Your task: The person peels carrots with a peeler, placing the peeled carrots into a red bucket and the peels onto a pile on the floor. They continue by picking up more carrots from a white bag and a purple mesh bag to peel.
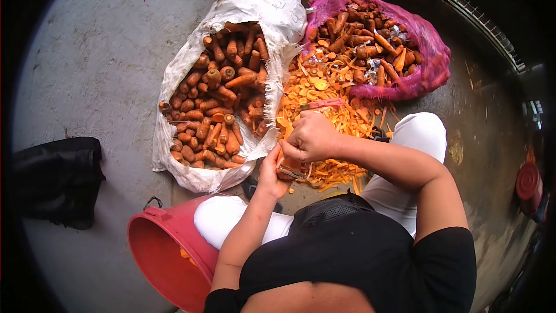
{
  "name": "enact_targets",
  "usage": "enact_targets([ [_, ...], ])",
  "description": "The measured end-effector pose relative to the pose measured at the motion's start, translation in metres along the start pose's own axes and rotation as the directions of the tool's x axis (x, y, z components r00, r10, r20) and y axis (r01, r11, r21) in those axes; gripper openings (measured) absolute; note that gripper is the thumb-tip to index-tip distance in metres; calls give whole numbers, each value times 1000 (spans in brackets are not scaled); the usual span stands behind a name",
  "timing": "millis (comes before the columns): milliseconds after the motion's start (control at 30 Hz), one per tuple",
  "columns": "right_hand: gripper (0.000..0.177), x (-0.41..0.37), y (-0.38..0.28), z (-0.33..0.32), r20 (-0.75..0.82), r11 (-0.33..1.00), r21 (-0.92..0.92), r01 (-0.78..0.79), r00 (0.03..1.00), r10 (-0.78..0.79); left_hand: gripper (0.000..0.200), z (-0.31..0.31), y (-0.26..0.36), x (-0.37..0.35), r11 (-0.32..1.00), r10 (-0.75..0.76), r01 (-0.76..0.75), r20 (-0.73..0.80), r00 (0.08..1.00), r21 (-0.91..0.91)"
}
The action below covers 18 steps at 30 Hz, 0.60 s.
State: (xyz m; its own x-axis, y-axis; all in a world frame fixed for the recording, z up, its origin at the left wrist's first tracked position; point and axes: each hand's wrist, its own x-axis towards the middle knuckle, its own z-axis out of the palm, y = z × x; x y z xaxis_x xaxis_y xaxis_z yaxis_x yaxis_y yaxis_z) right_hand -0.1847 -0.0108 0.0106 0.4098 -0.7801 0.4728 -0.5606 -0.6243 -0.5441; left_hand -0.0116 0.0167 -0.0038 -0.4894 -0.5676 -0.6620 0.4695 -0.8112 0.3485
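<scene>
- L hand (pixel 271 175): grip pinching a carrot (pixel 282 159) from below, fingers wrapped round its lower end
- R hand (pixel 310 137): grip pressed together in a fist, sitting on the carrot's upper part; can't tell what's inside the fist
- Carrot is upright-ish betw. both hands, above the person's lap, just in front of the knees in white trousers (pixel 420 133)
- Pink handle (pixel 322 103) shows just above the R hand; can't tell if it's held or lies on the peels
- Peel heap (pixel 324 81), orange strips + slices, spread on the floor right behind the hands
- White sack (pixel 272 8), open, full of unpeeled carrots, to the L of the heap & touching it
- Pink mesh bag (pixel 431 61), also w/ carrots, to the R of the sack, edge touching it
- Red bucket (pixel 159 249) near the L knee, tilted, a few orange bits inside
- Black bag (pixel 58 179) on the concrete floor (pixel 87 58), well apart at far L
</scene>
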Motion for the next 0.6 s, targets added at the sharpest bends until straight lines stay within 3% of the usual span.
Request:
enact_targets([
  [167,37,6,20,3,-18,1000,-10,-28,999,27,41,2,1,-1,1000,5,-5,-2,1000,-15],
  [200,38,11,29,1,5,978,-72,-195,981,195,40,0,2,-3,999,2,-3,34,999,41],
  [267,46,20,68,-4,-101,929,-124,-350,935,339,39,-6,3,-8,988,-13,-4,104,994,156],
  [300,51,24,92,-16,76,852,-336,-402,890,450,40,-3,0,-8,988,1,-15,97,995,153],
  [333,52,22,114,-19,101,752,-522,-404,846,524,41,-1,-1,-10,989,-8,-8,104,995,150],
  [400,49,11,133,-27,30,635,-574,-516,762,646,42,2,0,-13,990,-21,5,114,993,144],
  [467,49,6,129,-26,25,652,-563,-508,778,628,43,6,2,-11,989,-16,6,70,997,149],
  [533,49,20,101,-22,174,675,-423,-604,677,715,44,2,2,-5,991,-12,1,83,997,133],
  [600,49,19,64,-14,57,806,-308,-505,836,545,45,-14,2,4,995,-11,-4,146,989,103],
])
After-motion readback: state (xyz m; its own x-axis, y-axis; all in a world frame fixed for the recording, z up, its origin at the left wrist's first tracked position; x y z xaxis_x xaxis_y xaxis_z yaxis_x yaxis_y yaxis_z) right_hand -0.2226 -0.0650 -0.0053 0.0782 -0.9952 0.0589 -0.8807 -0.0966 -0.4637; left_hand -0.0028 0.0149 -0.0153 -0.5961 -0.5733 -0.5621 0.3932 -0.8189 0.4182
